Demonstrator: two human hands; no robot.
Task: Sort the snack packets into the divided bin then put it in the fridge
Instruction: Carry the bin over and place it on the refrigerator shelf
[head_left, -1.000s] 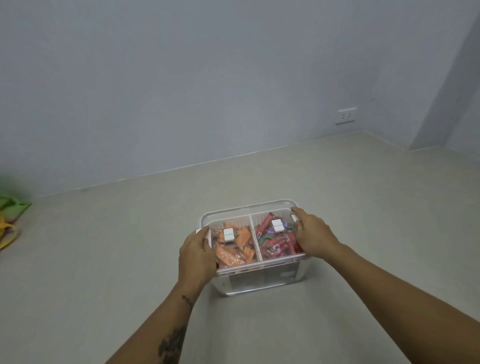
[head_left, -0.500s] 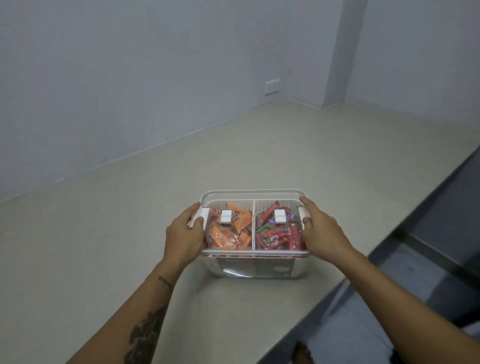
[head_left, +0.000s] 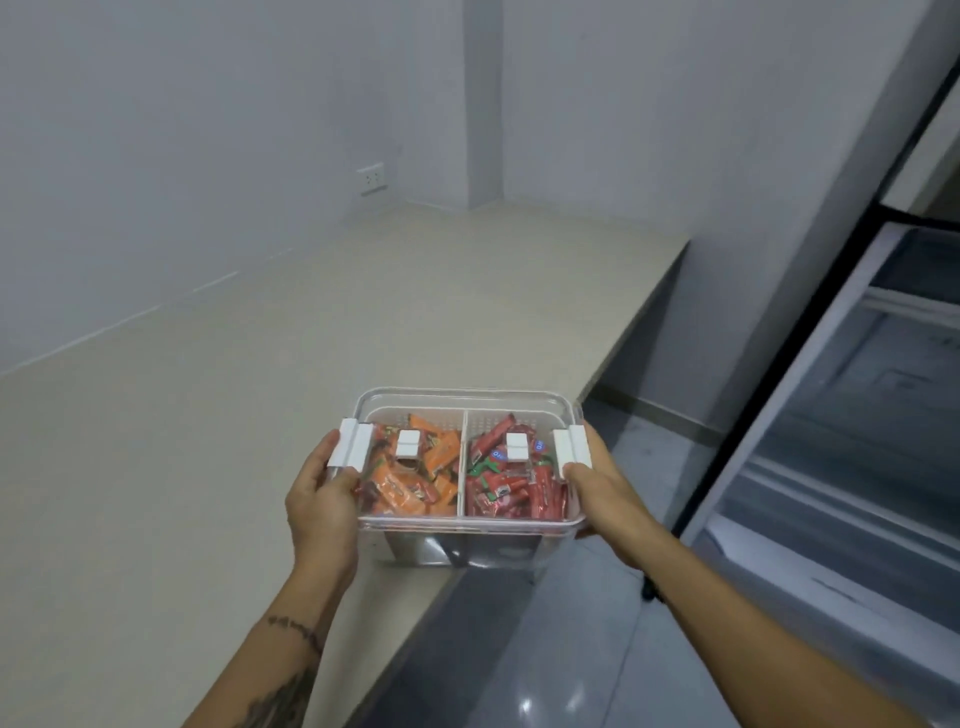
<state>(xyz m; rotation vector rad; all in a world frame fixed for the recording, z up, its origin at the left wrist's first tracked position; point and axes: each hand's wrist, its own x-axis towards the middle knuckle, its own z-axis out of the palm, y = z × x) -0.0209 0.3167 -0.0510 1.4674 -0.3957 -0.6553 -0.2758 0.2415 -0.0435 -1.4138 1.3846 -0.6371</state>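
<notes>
The clear divided bin (head_left: 467, 400) with white side latches is held up over the counter's right edge. Orange snack packets (head_left: 410, 483) fill its left compartment and red snack packets (head_left: 511, 491) fill its right one. My left hand (head_left: 322, 499) grips the bin's left side, thumb over the rim by the left latch. On the opposite side my right hand (head_left: 602, 488) grips the rim, thumb beside the right latch. The fridge (head_left: 852, 395) stands at the right with its door side facing me; its inside is not in view.
The beige counter (head_left: 249, 415) stretches left and back to the white walls, with a wall socket (head_left: 372, 178) at the rear. Its right edge drops to a glossy grey floor (head_left: 587, 649). A white pillar stands between counter and fridge.
My view has swung to the right and the fridge has come into sight. Both hands have carried the bin rightward, from the middle of the counter to its right edge.
</notes>
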